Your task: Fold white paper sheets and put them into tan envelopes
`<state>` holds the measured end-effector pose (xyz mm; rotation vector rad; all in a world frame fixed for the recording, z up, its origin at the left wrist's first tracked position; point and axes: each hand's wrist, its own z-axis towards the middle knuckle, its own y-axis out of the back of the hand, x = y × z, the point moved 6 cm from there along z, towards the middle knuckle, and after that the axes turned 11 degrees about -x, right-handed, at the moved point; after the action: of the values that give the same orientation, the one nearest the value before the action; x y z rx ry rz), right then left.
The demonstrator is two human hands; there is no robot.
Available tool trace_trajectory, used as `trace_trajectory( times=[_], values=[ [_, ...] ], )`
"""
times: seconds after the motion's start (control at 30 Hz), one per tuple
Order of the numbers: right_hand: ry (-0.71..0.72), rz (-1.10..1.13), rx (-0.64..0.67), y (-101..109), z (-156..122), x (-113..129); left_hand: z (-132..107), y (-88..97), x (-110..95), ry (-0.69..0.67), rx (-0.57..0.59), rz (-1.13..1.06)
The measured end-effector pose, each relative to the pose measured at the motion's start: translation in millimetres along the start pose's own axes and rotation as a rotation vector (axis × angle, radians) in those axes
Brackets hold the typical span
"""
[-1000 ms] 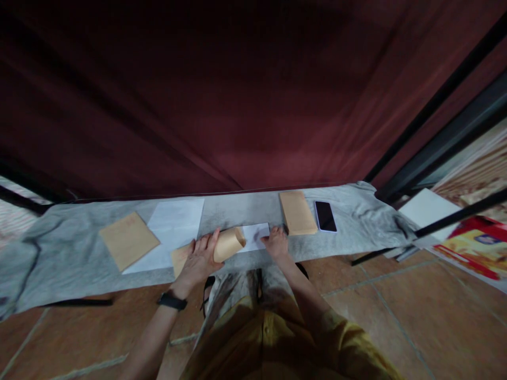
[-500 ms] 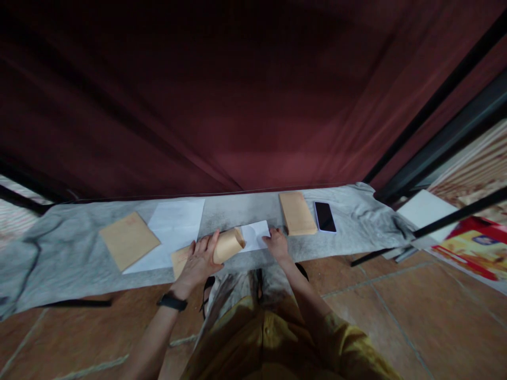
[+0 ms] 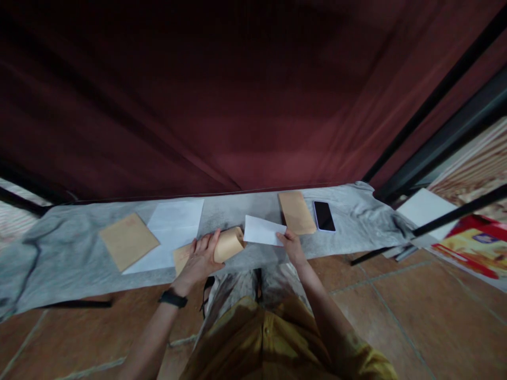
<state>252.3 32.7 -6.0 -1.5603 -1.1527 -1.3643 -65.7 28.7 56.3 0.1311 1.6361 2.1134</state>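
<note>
My left hand (image 3: 201,258) lies over a brown paper envelope (image 3: 228,244), its fingers across the top and the thumb along the near side. The envelope bulges, and its gaping mouth faces right. A folded sheet of white paper (image 3: 263,230) is pinched at its right end by my right hand (image 3: 291,244). The sheet's left end is right beside the envelope's mouth; I cannot tell whether they touch. Part of the envelope is hidden under my left hand.
On the grey cloth (image 3: 245,203) are another brown envelope (image 3: 129,241), a large white sheet (image 3: 176,224) partly under it, a stack of brown envelopes (image 3: 297,212) and a phone (image 3: 324,216). A dark red curtain (image 3: 237,132) hangs behind. A red box (image 3: 475,245) sits at the right.
My right hand has moved right with the white paper, drawing it away from the envelope's mouth and lifting it slightly. My left hand has stayed on the envelope.
</note>
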Motion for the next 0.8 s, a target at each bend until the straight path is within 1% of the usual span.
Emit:
trace_trajectory(
  times=[0.07, 0.13, 0.3, 0.53, 0.7, 0.8],
  values=[
    [0.017, -0.02, -0.034, -0.2, 0.6, 0.8, 1.6, 0.0, -0.8, -0.013, -0.011, 0.004],
    [0.023, -0.041, -0.034, -1.0, 1.9, 1.7, 2.4, 0.0, -1.7, -0.028, -0.02, 0.015],
    [0.018, -0.096, 0.044, -0.6, 9.4, 5.0, 2.7, 0.1, -4.0, -0.062, -0.036, 0.043],
    [-0.044, -0.139, 0.183, -4.2, 18.7, 9.0, 5.6, 4.2, -8.1, -0.105, -0.041, 0.065],
    [-0.059, -0.13, 0.221, -5.5, 18.3, 13.6, 6.5, 5.0, -8.9, -0.126, -0.061, 0.085],
    [-0.066, -0.129, 0.226, -10.9, 16.5, 13.4, 8.0, 3.3, -10.2, -0.135, -0.067, 0.079]
  ],
)
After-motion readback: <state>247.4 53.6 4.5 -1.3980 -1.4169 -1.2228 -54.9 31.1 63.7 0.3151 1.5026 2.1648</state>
